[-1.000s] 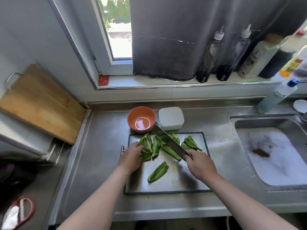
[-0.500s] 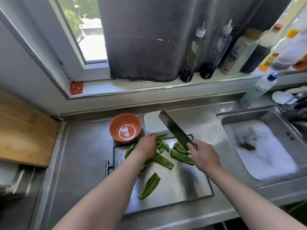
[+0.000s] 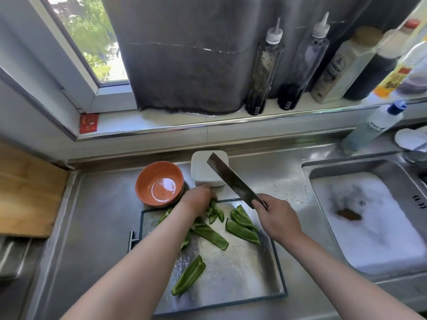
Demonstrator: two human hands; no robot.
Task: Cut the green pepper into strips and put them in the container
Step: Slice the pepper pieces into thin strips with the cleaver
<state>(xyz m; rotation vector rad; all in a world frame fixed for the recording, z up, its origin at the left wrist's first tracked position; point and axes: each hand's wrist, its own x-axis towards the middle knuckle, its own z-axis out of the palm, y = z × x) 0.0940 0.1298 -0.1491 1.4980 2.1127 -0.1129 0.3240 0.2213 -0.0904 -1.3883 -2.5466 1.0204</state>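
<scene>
Several pepper pieces (image 3: 242,227) lie on steel board (image 3: 233,273), white container (image 3: 201,165) just beyond. Right hand (image 3: 275,218) clamped on raised cleaver (image 3: 231,179); left hand (image 3: 198,199) over cut strips (image 3: 216,212), grip hidden. Likely risks: blade dropping onto left hand; strips spilling beside container.

Wet, shiny steel board (image 3: 242,273), glossy orange glazed bowl (image 3: 159,184), matt wooden board (image 3: 25,192), grey cloth curtain (image 3: 184,54).

Blue-capped bottle (image 3: 375,127) at far right, pale lettering starting "hom", the rest unreadable, print on the cream sill bottle (image 3: 336,68) and red sticker (image 3: 89,123) too blurred to read
</scene>
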